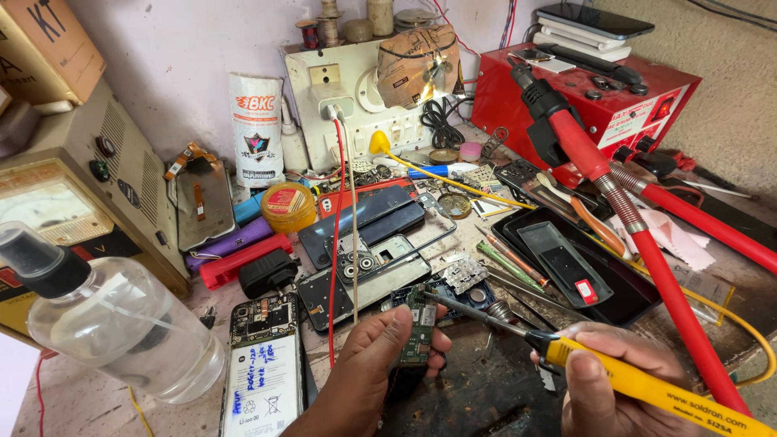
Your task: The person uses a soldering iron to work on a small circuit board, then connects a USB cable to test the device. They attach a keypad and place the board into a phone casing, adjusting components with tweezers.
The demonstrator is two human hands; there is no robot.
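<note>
Left hand (368,368) low at centre, thumb and fingers pinched on a small green circuit board (418,328) held upright just above the scarred dark bench (477,388). Right hand (603,380) wrapped tight round a glossy yellow soldering iron (647,387) — thin metal tip touching the board's top edge. Just left, an opened phone (263,364) with white battery; beyond it, a clear plastic spray bottle (113,320).
</note>
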